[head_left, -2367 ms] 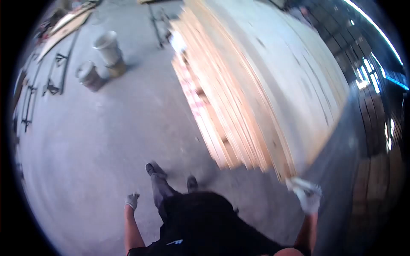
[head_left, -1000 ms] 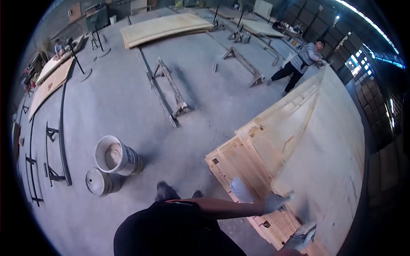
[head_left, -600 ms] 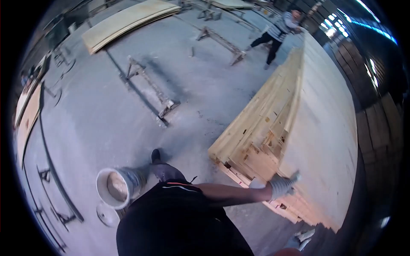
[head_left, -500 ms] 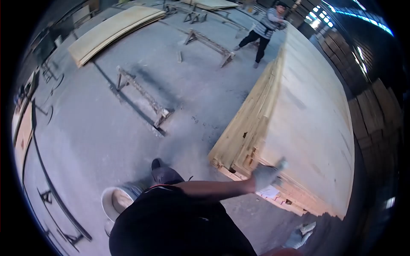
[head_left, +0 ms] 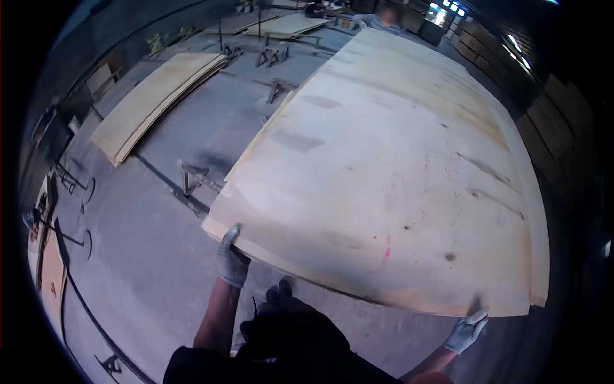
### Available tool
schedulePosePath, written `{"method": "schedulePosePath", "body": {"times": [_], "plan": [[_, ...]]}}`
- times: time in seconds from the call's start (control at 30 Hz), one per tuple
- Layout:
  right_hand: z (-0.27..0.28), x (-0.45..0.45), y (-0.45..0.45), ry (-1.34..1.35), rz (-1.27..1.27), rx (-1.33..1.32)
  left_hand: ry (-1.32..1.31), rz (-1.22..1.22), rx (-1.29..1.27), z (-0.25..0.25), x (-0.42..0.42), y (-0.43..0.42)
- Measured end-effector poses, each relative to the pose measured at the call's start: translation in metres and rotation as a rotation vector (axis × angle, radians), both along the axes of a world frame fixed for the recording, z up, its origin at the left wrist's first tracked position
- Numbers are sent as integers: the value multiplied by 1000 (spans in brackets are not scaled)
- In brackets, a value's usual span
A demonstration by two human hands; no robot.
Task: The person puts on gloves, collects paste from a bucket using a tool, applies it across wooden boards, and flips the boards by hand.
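Observation:
A large pale plywood sheet (head_left: 358, 192) with knots and pink marks spans the middle of the head view. My gloved left hand (head_left: 233, 259) is closed on its near edge by the left corner, thumb on top. Toward the near right corner, my gloved right hand (head_left: 467, 331) grips the same edge, its thumb at the top surface. The undersides of both grips are hidden by the sheet. Part of another board (head_left: 539, 269) shows beyond the right edge. At the far end stands another person (head_left: 384, 22), whose hands I cannot make out clearly.
A low pile of plywood sheets (head_left: 160, 96) lies at the left back. A wooden trestle (head_left: 197, 177) stands left of the held sheet, with more trestles (head_left: 272, 57) behind. Tall stacks of boards (head_left: 563, 128) line the right side. A long dark rail (head_left: 96, 326) curves along the left.
The top sheet has shifted left and toward me over the stack. My left hand moved left to its corner; my right hand came up from beside the stack and took the near edge.

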State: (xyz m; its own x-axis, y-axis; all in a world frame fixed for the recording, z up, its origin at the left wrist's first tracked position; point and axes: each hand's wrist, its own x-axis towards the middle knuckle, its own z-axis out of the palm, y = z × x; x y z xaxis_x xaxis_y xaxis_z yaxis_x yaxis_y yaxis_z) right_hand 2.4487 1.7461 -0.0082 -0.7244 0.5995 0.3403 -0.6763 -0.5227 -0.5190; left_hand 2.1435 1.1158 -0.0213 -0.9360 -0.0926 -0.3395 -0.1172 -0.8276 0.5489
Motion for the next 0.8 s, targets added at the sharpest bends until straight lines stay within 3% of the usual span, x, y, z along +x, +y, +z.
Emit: {"method": "schedulePosePath", "body": {"times": [0.1,0.17,0.23,0.33,0.4,0.43,0.53,0.57,0.63,0.73,0.77,0.8], "plan": [[29,-27,-50,-177,-299,-316,-45,7,77,-94,-6,-13],[9,-30,-56,-175,153,117,-95,24,107,-156,-30,-33],[14,-46,-56,-121,450,458,-243,26,176,-221,-20,-29],[20,-79,-121,-452,28,69,-449,21,262,-318,-38,-36],[30,-102,-154,-601,-42,6,-551,45,225,-339,-56,-35],[42,-102,-163,-679,-57,1,-496,23,321,-363,-45,-27],[59,-122,-202,-915,-121,4,-660,18,408,-380,-71,-32],[65,-132,-217,-1005,-161,-10,-631,51,428,-424,-74,-31],[75,-154,-257,-1202,-333,-150,-695,20,469,-466,-75,-39],[82,-192,-317,-834,355,-248,-760,13,481,-501,-85,-44],[84,-204,-345,-1232,-214,-36,-783,13,482,-513,-85,-44],[75,-219,-363,-1275,-209,5,-795,-5,521,-535,-89,-47]]}}
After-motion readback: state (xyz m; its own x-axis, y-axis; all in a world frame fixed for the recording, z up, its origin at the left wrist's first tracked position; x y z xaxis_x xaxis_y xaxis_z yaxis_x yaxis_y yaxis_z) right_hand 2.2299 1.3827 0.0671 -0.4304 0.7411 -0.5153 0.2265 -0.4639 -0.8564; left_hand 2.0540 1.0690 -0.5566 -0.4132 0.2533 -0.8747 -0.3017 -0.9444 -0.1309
